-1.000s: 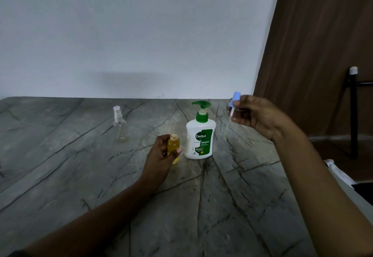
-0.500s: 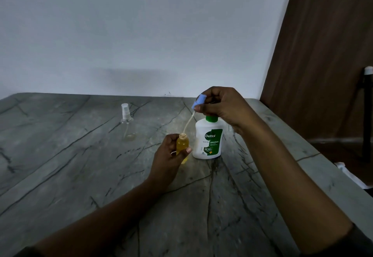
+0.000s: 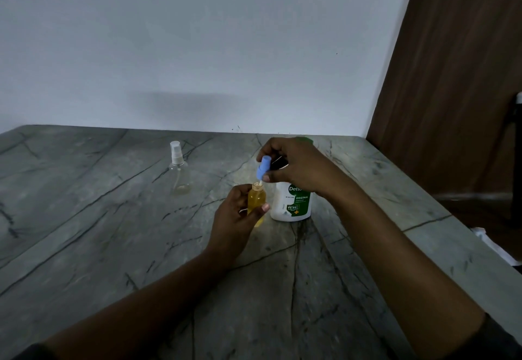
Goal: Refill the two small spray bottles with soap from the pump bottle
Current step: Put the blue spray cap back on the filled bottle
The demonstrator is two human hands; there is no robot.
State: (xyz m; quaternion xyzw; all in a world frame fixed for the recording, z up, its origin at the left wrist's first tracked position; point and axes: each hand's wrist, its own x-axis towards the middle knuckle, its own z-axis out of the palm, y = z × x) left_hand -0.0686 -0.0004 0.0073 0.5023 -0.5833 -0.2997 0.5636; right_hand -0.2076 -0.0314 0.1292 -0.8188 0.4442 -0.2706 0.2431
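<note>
My left hand [image 3: 233,215] grips a small spray bottle [image 3: 256,198] full of yellow soap, upright on the table, with its neck uncovered. Just above that neck my right hand [image 3: 296,166] pinches the blue spray cap [image 3: 262,166]; the cap's white tube goes down into the bottle's mouth. The white pump bottle [image 3: 292,202] with a green label stands right behind, its pump head mostly hidden by my right hand. A second small spray bottle [image 3: 178,171], clear with a white cap and a thin layer of liquid at the bottom, stands apart to the left.
The grey veined stone table [image 3: 113,232] runs to a white wall at the back. Its right edge drops off beside a brown wooden panel [image 3: 452,77]. Something white [image 3: 490,242] lies on the floor past that edge.
My right hand has carried the blue cap from the right to above the yellow bottle and lowered it, so its tube has slid into the neck. My left hand kept hold of the bottle.
</note>
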